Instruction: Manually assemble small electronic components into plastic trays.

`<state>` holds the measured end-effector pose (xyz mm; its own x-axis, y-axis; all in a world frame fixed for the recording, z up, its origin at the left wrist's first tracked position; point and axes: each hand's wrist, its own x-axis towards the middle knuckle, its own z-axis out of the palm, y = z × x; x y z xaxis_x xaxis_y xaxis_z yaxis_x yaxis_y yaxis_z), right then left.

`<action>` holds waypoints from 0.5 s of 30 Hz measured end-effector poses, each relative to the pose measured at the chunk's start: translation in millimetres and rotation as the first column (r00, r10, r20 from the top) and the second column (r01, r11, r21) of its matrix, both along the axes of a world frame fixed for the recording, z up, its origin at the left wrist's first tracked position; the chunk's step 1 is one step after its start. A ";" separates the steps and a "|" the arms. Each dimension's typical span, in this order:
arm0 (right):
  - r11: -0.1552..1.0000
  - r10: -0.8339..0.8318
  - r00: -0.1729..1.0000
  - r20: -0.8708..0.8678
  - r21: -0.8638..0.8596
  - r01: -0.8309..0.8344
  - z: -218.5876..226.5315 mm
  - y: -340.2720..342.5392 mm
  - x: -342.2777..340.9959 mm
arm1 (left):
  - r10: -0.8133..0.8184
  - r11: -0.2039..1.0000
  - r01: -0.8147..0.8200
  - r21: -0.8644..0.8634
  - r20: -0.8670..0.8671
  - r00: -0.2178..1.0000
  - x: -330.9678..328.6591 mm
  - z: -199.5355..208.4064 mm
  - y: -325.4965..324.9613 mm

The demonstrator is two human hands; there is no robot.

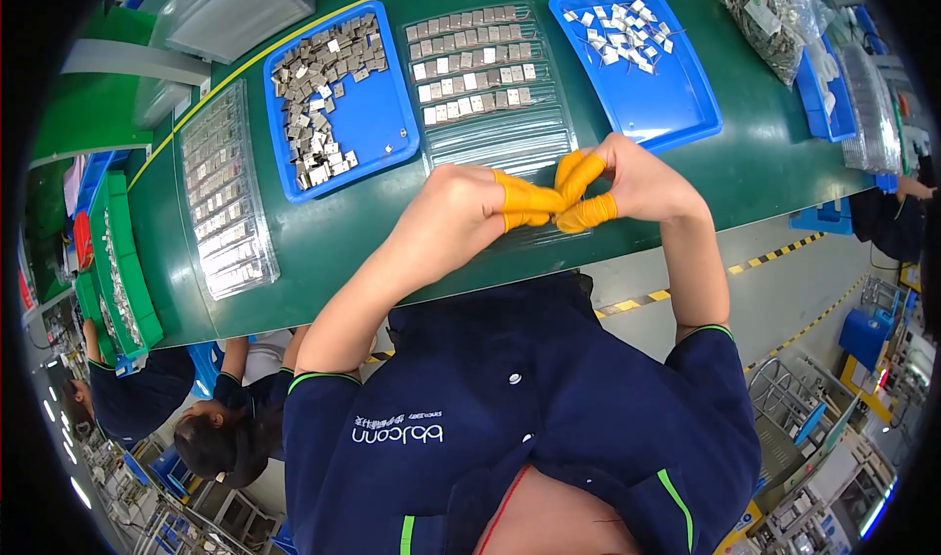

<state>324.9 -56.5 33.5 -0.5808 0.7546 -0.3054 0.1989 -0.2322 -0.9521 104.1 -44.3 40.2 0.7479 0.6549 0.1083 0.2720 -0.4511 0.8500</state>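
My left hand point(456, 207) and my right hand point(642, 183) meet above the near end of a clear ribbed tray point(500, 148). Yellow finger cots cover several fingertips on both. The fingers are pinched together, tip against tip, and whatever is between them is hidden or too small to make out. Rows of small metal-and-white parts point(475, 80) fill the far part of the ribbed tray. Left of it, a blue tray point(382, 114) holds a heap of small metal parts point(328, 60). On the right, another blue tray point(652, 104) carries white connectors point(622, 31) with short leads.
A second clear tray point(230, 202), filled with rows of parts, lies at the left. Beyond the right blue tray sits a plastic bag point(760, 26) of metal parts. A green bin point(127, 271) stands at the far left, near co-workers. The green table's edge point(470, 286) runs beneath my forearms.
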 end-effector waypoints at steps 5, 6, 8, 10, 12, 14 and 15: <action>0.748 -0.589 0.802 -0.098 0.311 0.587 -17.6 8.0 -12.1 | 0.498 0.712 -0.314 -0.628 0.137 0.856 15.6 -17.2 20.7; 0.745 -0.591 0.801 -0.096 0.315 0.588 -15.7 6.4 -16.4 | 0.564 0.679 -0.313 -0.664 0.200 0.801 16.7 -20.0 22.8; 0.459 -0.736 0.646 -0.203 0.551 0.697 -8.7 2.4 -25.4 | 0.589 0.662 -0.331 -0.673 0.195 0.784 19.0 -19.7 25.2; 0.366 -0.728 0.674 -0.127 0.759 0.539 -25.1 3.4 -22.9 | 0.611 0.644 -0.345 -0.683 0.188 0.769 21.1 -18.4 27.0; 0.259 -0.684 0.728 -0.050 0.916 0.306 -28.9 5.0 -26.5 | 0.584 0.664 -0.312 -0.679 0.212 0.783 23.3 -17.0 28.6; 0.293 -0.694 0.719 -0.043 0.895 0.336 -29.1 5.1 -29.0 | 0.567 0.665 -0.296 -0.685 0.205 0.798 24.6 -17.8 28.8; 0.272 -0.692 0.721 -0.040 0.910 0.312 -30.2 7.7 -26.6 | 0.549 0.666 -0.281 -0.691 0.199 0.812 25.4 -18.5 29.3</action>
